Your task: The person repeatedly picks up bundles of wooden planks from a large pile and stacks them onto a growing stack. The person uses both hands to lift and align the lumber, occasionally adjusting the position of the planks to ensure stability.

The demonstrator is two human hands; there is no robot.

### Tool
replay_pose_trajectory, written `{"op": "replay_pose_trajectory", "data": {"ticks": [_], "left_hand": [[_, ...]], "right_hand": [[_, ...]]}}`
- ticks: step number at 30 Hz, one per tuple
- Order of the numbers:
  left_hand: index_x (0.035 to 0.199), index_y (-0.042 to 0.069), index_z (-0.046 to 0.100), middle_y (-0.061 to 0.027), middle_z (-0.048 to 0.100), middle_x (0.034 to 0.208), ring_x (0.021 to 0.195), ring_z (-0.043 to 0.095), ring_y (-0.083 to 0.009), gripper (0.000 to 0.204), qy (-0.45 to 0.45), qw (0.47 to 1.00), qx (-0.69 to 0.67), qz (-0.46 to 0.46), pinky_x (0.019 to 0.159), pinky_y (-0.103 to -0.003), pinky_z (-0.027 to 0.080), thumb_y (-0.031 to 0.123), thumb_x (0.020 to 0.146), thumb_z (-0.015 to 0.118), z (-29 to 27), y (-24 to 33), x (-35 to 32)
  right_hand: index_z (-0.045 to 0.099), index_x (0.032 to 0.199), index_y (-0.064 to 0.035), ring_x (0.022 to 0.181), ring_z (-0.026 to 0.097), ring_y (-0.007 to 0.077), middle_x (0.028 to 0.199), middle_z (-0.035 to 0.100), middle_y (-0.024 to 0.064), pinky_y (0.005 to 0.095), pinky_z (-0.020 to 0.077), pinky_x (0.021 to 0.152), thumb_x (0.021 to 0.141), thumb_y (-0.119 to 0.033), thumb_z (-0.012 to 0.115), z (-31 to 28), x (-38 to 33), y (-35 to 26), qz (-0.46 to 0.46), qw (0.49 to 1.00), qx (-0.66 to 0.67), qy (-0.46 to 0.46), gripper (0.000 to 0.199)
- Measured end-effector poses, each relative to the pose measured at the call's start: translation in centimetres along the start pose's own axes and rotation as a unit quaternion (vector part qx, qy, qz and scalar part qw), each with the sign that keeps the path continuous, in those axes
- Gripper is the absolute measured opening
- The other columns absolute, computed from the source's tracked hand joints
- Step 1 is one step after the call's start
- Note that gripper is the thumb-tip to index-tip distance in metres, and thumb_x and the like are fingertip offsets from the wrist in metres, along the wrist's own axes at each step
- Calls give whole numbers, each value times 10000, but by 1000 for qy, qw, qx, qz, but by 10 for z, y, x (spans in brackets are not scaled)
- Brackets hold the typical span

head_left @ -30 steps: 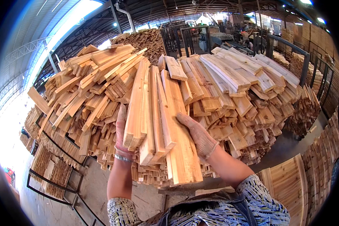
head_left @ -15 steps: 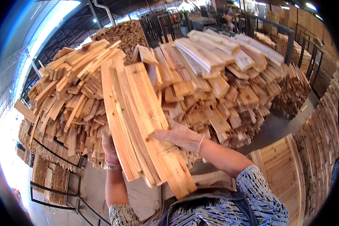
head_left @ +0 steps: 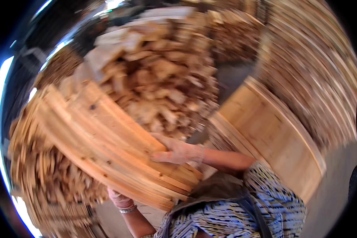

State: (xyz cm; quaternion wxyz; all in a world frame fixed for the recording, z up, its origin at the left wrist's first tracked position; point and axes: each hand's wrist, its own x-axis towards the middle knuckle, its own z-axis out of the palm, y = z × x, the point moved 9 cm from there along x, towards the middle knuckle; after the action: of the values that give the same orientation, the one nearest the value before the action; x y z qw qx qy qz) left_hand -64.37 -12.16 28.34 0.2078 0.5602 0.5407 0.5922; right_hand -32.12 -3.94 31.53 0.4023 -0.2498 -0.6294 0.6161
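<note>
A bundle of long, pale wooden boards (head_left: 107, 135) lies slantwise across my front, its near ends by my apron. My right hand (head_left: 177, 150), in a light knitted glove, grips the bundle's right edge near the close end, thumb over the top board. Gloved too, my left hand (head_left: 121, 199) is under the left edge, with a bracelet at the wrist; the boards hide most of its fingers. Both hands bear the bundle above the floor. Motion blurs the surroundings.
A large heap of loose boards (head_left: 162, 75) stands beyond the bundle, with another heap (head_left: 63, 170) at left. On the right is a neat stack topped by wide panels (head_left: 273, 131). Tall rows of stacked timber (head_left: 309, 59) rise behind it.
My view has swung to the right, so the heaps have shifted left and the panel stack is nearer the middle. The boards have come along in both hands, now tilted further left.
</note>
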Motion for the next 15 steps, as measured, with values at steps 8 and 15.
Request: {"op": "replay_pose_trajectory", "data": {"ticks": [8,15], "left_hand": [[1478,-35,381,-172,552,1373,1193,588,-291,695,-305,884,-274,-224,1002,-424,514,287,921,643,249,62,-1],[1430,-31,443,-136,616,1294,1196,603,-290,722,-612,650,-297,-338,1045,-405,500,146,787,718,514,149,-146]], "right_hand": [[335,1527,-29,1283,542,251,1356,596,198,373,410,1105,910,-434,715,-121,-180,-13,-15,948,-25,317,830],[324,1536,-21,1206,597,250,1326,613,193,373,489,1032,934,-358,691,-209,-407,52,68,790,-62,606,782]]}}
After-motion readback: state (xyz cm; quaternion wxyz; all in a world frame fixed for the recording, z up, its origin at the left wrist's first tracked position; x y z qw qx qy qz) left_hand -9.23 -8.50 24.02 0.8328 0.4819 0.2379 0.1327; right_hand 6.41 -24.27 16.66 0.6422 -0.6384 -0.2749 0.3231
